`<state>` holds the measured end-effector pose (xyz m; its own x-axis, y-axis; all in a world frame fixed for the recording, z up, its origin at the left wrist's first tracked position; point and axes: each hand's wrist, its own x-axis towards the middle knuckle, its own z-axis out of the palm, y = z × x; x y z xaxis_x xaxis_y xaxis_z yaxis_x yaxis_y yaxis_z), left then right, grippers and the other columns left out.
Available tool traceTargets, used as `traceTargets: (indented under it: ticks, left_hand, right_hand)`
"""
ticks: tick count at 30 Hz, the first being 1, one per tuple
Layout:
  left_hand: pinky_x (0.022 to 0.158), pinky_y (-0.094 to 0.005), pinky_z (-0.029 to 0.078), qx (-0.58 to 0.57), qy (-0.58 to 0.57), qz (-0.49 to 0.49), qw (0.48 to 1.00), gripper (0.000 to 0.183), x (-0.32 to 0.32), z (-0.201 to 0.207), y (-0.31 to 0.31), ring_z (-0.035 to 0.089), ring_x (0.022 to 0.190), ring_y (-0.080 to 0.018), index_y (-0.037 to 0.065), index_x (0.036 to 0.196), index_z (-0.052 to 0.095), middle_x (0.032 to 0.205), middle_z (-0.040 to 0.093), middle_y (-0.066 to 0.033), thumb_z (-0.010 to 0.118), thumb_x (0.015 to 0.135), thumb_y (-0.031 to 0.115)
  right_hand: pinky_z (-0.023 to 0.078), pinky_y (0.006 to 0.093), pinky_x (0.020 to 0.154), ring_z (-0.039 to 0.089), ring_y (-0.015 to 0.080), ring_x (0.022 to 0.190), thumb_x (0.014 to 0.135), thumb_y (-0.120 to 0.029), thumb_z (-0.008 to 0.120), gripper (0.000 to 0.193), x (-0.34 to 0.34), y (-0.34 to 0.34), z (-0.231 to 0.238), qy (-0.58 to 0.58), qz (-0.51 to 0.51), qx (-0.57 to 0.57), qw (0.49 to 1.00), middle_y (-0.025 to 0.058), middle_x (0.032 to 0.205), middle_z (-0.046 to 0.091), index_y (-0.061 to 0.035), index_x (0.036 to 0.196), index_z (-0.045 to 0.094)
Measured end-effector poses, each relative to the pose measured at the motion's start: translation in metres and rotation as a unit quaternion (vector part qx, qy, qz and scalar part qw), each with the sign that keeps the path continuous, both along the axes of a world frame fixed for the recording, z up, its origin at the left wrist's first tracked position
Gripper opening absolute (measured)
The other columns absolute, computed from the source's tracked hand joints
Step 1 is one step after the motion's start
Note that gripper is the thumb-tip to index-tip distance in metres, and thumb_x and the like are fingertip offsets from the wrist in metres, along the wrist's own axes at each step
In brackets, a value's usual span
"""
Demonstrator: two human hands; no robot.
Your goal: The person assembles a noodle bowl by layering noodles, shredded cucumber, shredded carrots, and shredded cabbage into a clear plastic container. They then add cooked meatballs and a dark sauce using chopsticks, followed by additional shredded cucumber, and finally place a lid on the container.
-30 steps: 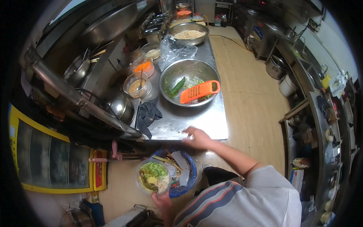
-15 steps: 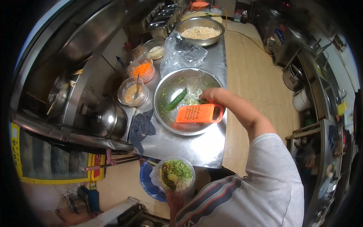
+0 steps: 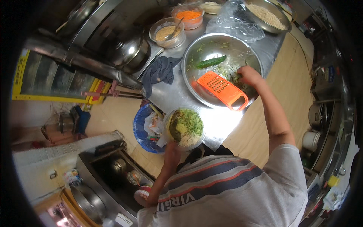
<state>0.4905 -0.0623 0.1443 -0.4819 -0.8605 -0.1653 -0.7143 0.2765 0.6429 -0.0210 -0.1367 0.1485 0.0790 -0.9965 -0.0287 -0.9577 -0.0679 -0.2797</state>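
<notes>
My left hand grips the near rim of a clear round bowl, held off the table's near edge. In it lie green cucumber shreds, pale shreds and something dark. My right hand reaches into a wide steel basin with its fingers curled down among pale and green shreds. What its fingertips pinch is hidden. Beside that hand, an orange grater rests across the basin's near right rim. A piece of cucumber lies in the basin, left of the shreds.
Beyond the basin are a clear plastic bag, shredded carrot in a bowl, a bowl of tan crumbs with a spoon, and a steel bowl of sprouts. A dark cloth lies left. Below stands a blue-lined bin.
The view has turned and shifted, so the table sits higher and more floor shows at lower left. My right hand stays in the basin; my left still holds the clear bowl.
</notes>
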Motion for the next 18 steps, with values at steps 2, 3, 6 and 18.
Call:
traceTargets:
  ticks: [2,3,6,18]
  left_hand:
    - [0.085,-0.0444,0.043,-0.1,-0.013,-0.051,0.994,0.03,0.008,-0.033,0.005,0.053,0.096,-0.0419,-0.001,0.105,0.057,0.1,0.057,-0.0246,0.058,0.076,0.007]
    - [0.084,-0.0435,0.044,-0.151,-0.019,-0.079,0.985,0.026,0.004,-0.036,0.004,0.054,0.095,-0.0409,-0.001,0.103,0.057,0.099,0.057,-0.024,0.058,0.078,0.007]
    - [0.085,-0.0433,0.045,0.045,0.158,0.001,0.986,0.028,-0.015,-0.027,0.002,0.056,0.096,-0.0354,0.001,0.109,0.054,0.105,0.058,-0.0195,0.056,0.083,0.01]
    - [0.095,-0.0416,0.045,0.541,0.546,0.225,0.599,0.037,-0.027,-0.074,-0.006,0.056,0.111,-0.0245,0.001,0.125,0.046,0.122,0.056,-0.0125,0.047,0.091,0.014]
  right_hand:
    - [0.05,0.0358,0.062,0.061,0.0273,0.065,0.067,-0.009,0.067,0.021,0.001,0.004,0.021,-0.075,-0.087,0.029,0.993,0.0147,0.077,0.062,0.0001,0.086,0.064]
    - [0.05,0.0338,0.059,0.061,0.023,0.063,0.069,-0.007,0.067,0.019,0.003,0.007,0.034,-0.11,-0.135,0.043,0.984,0.0123,0.075,0.061,0.0008,0.086,0.063]
    - [0.047,0.0271,0.055,0.056,0.0106,0.061,0.074,-0.003,0.065,0.013,0.033,0.021,0.07,-0.351,-0.217,0.011,0.911,0.0033,0.07,0.057,0.0022,0.086,0.062]
    - [0.049,0.0376,0.079,0.06,0.0326,0.091,0.072,0.001,0.056,0.024,0.245,0.029,0.062,-0.147,0.143,0.01,0.979,0.0139,0.095,0.06,-0.0025,0.094,0.065]
